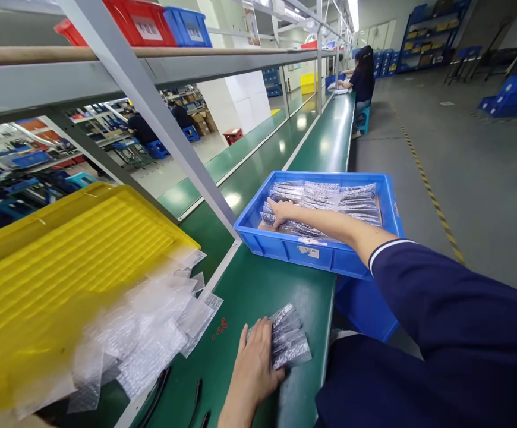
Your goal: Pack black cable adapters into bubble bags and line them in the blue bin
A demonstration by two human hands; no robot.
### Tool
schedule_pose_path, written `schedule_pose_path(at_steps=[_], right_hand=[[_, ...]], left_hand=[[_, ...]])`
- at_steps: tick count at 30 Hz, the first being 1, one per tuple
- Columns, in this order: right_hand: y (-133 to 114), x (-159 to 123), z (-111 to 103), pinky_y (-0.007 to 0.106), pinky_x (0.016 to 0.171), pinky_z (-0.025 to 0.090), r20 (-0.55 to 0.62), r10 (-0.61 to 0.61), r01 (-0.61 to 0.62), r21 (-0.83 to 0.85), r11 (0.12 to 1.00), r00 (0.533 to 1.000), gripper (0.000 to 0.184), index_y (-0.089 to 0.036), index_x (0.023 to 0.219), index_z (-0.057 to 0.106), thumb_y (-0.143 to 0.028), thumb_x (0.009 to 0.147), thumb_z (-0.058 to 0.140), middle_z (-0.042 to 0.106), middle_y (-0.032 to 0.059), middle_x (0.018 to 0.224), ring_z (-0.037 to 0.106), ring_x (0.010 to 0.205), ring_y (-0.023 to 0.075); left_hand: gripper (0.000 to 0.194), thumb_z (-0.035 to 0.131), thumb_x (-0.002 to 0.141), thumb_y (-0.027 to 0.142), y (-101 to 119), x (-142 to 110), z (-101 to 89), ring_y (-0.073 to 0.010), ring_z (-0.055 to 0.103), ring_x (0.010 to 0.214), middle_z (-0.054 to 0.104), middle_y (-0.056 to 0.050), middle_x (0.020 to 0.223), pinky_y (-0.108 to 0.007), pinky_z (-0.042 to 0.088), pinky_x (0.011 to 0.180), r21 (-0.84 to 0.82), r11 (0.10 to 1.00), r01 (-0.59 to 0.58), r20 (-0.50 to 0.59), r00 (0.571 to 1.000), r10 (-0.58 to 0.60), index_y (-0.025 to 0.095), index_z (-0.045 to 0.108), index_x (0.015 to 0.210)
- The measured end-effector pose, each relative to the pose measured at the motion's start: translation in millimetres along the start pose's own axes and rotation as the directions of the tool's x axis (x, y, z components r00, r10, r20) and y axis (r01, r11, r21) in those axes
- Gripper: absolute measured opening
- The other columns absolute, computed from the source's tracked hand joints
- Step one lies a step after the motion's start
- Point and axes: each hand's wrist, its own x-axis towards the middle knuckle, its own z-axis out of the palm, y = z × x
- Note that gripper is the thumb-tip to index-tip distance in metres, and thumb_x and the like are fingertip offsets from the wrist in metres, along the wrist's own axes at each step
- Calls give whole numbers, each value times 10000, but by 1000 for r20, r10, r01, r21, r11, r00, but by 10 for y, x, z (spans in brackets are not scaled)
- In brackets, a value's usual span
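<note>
My left hand [253,362] lies flat on the green bench, fingers stretched over a small stack of bubble-wrapped dark parts [289,339]. My right hand [280,211] reaches forward into a blue bin [285,246] and rests with curled fingers on the packed bubble-wrapped parts [330,199] that fill it. Whether those fingers grip a pack is unclear. My right arm wears a dark blue sleeve with a white cuff stripe.
A yellow tray lid [62,261] and loose empty bubble bags [151,333] lie at left. Small red rings [220,327] and dark curved parts [160,386] sit on the green bench [249,285]. A grey frame post [151,113] slants ahead. Another person [362,77] sits far down the line.
</note>
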Motion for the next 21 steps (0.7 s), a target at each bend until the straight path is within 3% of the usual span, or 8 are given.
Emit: schedule_pose_path(at_steps=[3, 6, 9, 12, 14, 16, 18, 21], right_hand=[[30, -74, -79, 531, 967, 397, -73, -8, 9, 1, 1000, 997, 1298, -141, 1511, -82, -506, 597, 765, 427, 269, 1356, 487, 1187, 413], [-1, -210, -355, 498, 932, 418, -229, -26, 26, -4, 1000, 973, 1207, -112, 1496, -120, -479, 684, 694, 425, 281, 1326, 503, 1148, 412], [-204, -487, -718, 466, 898, 429, -447, -126, 130, -22, 991, 886, 1216, -91, 1467, -195, -481, 694, 659, 475, 241, 1236, 527, 1075, 386], [-594, -882, -825, 434, 861, 441, -485, -346, 329, -122, 936, 803, 1239, -115, 1453, -230, -507, 679, 655, 477, 196, 1210, 539, 1019, 341], [-878, -1116, -626, 425, 827, 455, -390, -510, 472, -198, 859, 766, 1223, -148, 1475, -180, -512, 670, 665, 487, 184, 1201, 549, 991, 325], [-1100, -1262, -239, 436, 816, 461, -200, -641, 598, -237, 766, 741, 1212, -157, 1495, -111, -507, 654, 688, 503, 193, 1196, 559, 989, 330], [-1222, -1315, 223, 441, 821, 464, -12, -685, 661, -248, 708, 729, 1196, -161, 1504, -44, -482, 637, 716, 502, 207, 1224, 566, 1012, 338], [-1249, -1316, 787, 446, 851, 459, 135, -654, 664, -266, 699, 744, 1173, -146, 1497, 47, -453, 612, 754, 498, 227, 1242, 570, 1041, 350]], left_hand=[[810, 546, 608, 213, -5, -11, 13, -294, 297, 1382, 359, -207, 1459, -546, 126, 1168, -2, 1000, -12, -26, 1000, 12, 29, 365, 1376], [829, 568, 606, 203, -6, -24, 18, -281, 290, 1387, 354, -197, 1465, -530, 119, 1175, 5, 1000, -25, -25, 999, 25, 34, 349, 1388], [836, 594, 610, 208, 14, -21, -23, -279, 284, 1389, 355, -186, 1468, -521, 115, 1179, 8, 1000, -19, -7, 1000, 19, 38, 350, 1392], [835, 609, 622, 210, 33, -4, -83, -291, 276, 1392, 350, -186, 1471, -528, 123, 1178, 26, 1000, -7, 23, 1000, 6, 31, 350, 1395], [829, 606, 634, 212, 32, -1, -91, -302, 261, 1396, 341, -180, 1476, -538, 123, 1176, 49, 999, -1, 34, 999, -1, 32, 347, 1401], [825, 600, 641, 225, 12, -19, -47, -318, 260, 1394, 349, -175, 1473, -558, 131, 1170, 64, 998, -5, 1, 1000, 5, 39, 350, 1404], [818, 586, 645, 232, -25, -61, 54, -332, 277, 1385, 367, -171, 1464, -578, 158, 1158, 82, 997, -18, -88, 996, 25, 53, 351, 1408], [806, 557, 656, 212, -102, -140, 261, -332, 310, 1369, 384, -165, 1457, -579, 202, 1139, 138, 989, -49, -265, 961, 84, 74, 328, 1416]])
